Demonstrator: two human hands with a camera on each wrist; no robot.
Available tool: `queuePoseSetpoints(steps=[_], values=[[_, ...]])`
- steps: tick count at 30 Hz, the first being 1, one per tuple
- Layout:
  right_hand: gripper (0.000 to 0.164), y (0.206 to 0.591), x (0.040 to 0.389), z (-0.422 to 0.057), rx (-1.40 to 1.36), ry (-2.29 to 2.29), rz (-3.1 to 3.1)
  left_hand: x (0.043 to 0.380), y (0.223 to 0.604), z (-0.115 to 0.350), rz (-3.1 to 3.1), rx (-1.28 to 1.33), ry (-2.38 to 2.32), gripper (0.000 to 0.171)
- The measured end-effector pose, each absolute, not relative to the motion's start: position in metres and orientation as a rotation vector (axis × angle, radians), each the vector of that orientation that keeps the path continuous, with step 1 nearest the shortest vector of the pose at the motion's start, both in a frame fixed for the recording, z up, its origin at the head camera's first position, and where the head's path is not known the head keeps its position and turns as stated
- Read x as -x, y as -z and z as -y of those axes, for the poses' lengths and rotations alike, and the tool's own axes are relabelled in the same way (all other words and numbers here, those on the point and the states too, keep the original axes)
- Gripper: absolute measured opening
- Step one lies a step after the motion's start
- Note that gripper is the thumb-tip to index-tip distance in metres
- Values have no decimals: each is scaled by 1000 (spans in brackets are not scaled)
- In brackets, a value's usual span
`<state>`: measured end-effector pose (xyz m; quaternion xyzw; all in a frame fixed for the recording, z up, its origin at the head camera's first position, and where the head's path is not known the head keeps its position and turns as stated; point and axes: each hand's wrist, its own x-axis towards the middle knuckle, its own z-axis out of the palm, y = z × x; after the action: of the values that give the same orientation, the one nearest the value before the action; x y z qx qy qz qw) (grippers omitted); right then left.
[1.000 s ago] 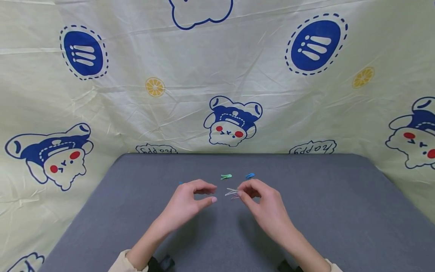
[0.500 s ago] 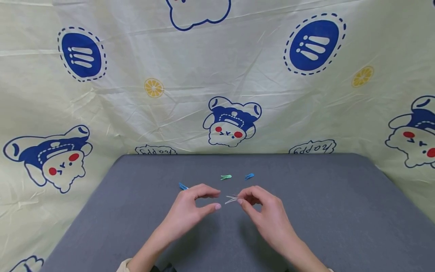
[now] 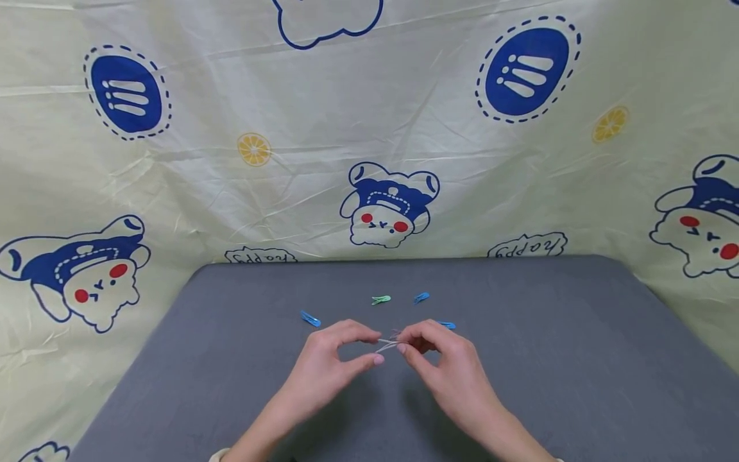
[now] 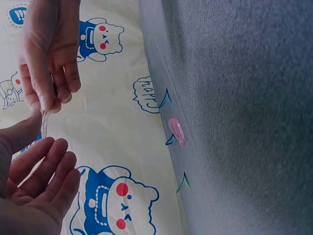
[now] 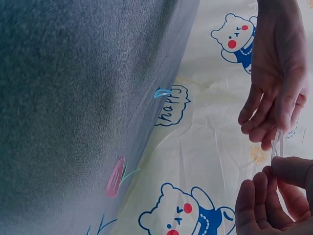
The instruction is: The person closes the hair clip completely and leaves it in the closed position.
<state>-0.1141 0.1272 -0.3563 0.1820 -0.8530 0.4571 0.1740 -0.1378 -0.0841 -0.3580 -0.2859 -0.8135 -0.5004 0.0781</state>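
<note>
My right hand pinches one end of a thin, pale whitish snap hair clip between thumb and forefinger. The clip is bent open, and its two prongs spread to the left. Facing it, my left hand has its thumb and forefinger at the prong tips, one at each, with a gap between them. Both hands are above the grey table. From the left wrist view, the pale clip spans the two hands. Part of it is hidden by the right fingertips.
Bent-open hair clips lie on the table beyond the hands: a green clip, a blue clip and another blue clip. A third blue clip is partly behind the right hand. A pink clip lies nearby. A printed cloth hangs behind.
My left thumb and forefinger have come up to the prong tips; earlier they were apart from the clip. Both hands have dropped slightly nearer, showing more of the blue clips behind them.
</note>
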Motion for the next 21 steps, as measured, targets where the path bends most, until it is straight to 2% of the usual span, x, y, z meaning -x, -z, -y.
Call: queuePoseSetpoints(steps=[13,21], values=[[17,363,111,-122,-535,-1453,2316,136,363,79,2279,845,1559,6],[10,370,113,-121,-543,-1811,2171,134,363,79,2241,813,1637,13]])
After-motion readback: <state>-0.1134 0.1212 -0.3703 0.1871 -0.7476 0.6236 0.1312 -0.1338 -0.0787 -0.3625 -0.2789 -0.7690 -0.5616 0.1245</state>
